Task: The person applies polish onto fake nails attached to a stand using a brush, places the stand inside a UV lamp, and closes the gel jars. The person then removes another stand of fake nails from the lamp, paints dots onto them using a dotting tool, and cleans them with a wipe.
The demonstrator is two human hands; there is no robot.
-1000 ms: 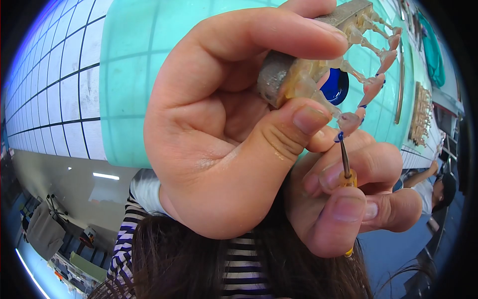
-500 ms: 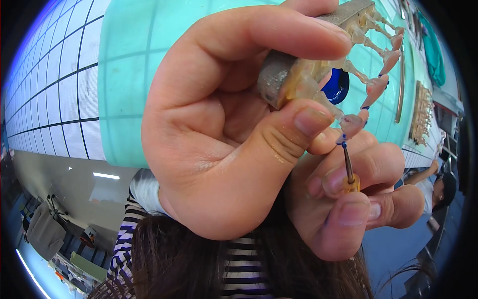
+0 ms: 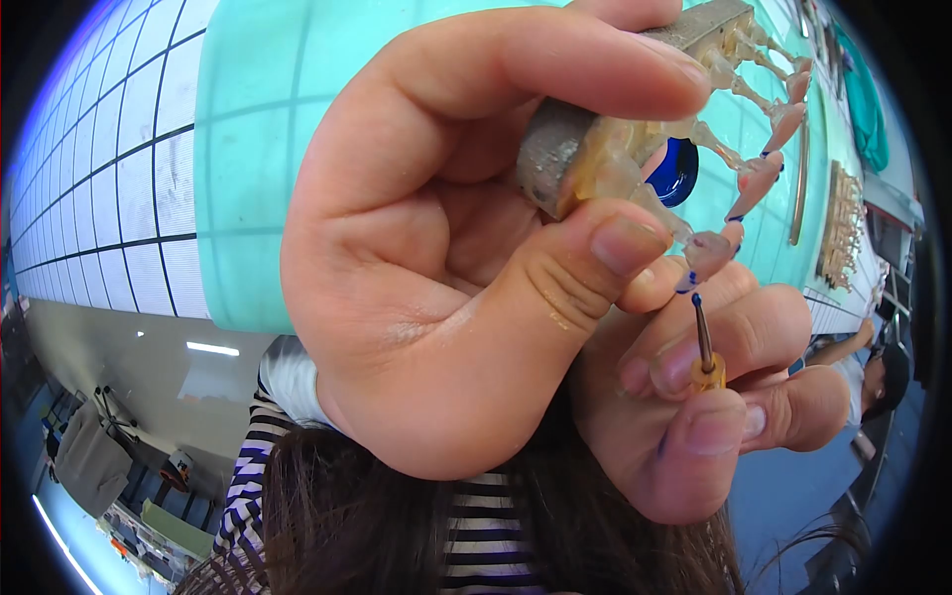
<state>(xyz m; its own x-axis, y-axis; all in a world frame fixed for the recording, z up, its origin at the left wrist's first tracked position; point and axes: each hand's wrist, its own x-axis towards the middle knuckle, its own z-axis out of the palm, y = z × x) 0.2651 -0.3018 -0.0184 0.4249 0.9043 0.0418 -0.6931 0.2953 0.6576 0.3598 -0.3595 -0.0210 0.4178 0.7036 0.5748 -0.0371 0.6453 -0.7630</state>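
Note:
My left hand [image 3: 436, 258] pinches a grey bar [image 3: 555, 159] between thumb and bent fingers. Yellowish clear material coats the bar, and several translucent stems stick out of it, each ending in a small pinkish piece [image 3: 759, 183]. Blue marks show on the edges of some pieces. Below it, my right hand [image 3: 714, 397] grips a fine-tipped tool [image 3: 705, 342] with an amber handle and a thin metal shaft. Its blue-coated tip stands just under the nearest pinkish piece [image 3: 707, 256], with a narrow gap between them. Fingers partly hide the bar and the handle.
A round container of dark blue liquid [image 3: 676, 177] sits behind the bar on the green mat [image 3: 258, 169]. To the right lie a thin rod [image 3: 799, 188] and a row of similar pieces [image 3: 841, 228]. White tiling [image 3: 109, 169] lies left; another person [image 3: 873, 382] is at far right.
The tool's tip has come down off the nearest pinkish piece, which it was touching before. The bar and both hands have shifted slightly to the right.

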